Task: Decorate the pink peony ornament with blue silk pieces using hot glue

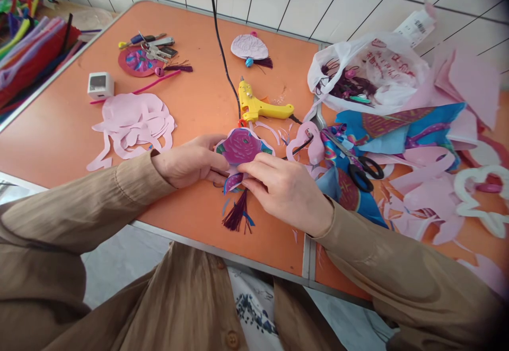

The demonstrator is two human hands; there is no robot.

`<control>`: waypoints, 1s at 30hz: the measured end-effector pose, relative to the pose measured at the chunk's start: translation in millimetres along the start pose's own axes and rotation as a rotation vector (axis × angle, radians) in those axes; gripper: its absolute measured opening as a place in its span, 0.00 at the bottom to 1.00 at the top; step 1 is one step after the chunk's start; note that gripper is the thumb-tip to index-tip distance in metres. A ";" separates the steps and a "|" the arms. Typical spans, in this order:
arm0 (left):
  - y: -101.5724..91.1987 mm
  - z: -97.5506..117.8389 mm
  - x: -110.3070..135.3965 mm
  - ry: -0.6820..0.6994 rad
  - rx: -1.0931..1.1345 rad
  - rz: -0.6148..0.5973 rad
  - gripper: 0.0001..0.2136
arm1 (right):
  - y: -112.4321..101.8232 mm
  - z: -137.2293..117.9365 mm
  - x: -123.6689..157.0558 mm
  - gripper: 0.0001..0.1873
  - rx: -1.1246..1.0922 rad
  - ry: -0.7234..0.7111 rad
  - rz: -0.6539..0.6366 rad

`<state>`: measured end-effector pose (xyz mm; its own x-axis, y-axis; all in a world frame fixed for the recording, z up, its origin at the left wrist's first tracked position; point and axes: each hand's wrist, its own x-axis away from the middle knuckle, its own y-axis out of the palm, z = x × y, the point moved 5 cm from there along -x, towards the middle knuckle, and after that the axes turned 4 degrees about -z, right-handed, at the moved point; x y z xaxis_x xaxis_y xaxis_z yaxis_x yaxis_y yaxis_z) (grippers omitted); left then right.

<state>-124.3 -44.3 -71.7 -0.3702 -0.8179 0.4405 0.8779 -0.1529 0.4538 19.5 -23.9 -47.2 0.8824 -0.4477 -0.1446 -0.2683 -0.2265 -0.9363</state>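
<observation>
A small paper fan [242, 147] with a purple flower face and pink scalloped edge lies on the orange table [59, 128] in front of me. A dark purple tassel [237, 215] hangs from its lower end. My left hand [191, 161] grips the fan's left edge with thumb and fingers closed on it. My right hand [284, 189] pinches the fan's lower edge near the tassel, fingers pressed together.
A yellow glue gun [258, 108] with a black cord lies just behind the fan. Black-handled scissors [360, 168] rest on blue patterned cloth [397, 128] at right. Pink paper scraps [133, 123], keys [153, 49], a white box [100, 85], another fan [250, 49] and a plastic bag [366, 70] lie around.
</observation>
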 end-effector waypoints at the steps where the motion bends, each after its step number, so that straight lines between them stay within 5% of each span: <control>1: 0.5 -0.2 0.1 -0.002 -0.011 0.003 0.28 | 0.1 0.4 -0.1 0.09 -0.009 0.002 0.002; 26: -3.1 -1.3 0.4 -0.019 -0.034 0.002 0.30 | -13.2 -1.4 2.7 0.12 -0.099 -0.031 0.171; 30: -1.5 -0.3 0.9 -0.006 -0.056 0.010 0.31 | -10.6 -3.7 2.7 0.13 -0.104 -0.075 0.117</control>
<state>-125.9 -45.0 -72.2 -0.3627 -0.8164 0.4493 0.8971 -0.1754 0.4055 23.2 -26.0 -36.5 0.8679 -0.4118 -0.2779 -0.4062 -0.2661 -0.8742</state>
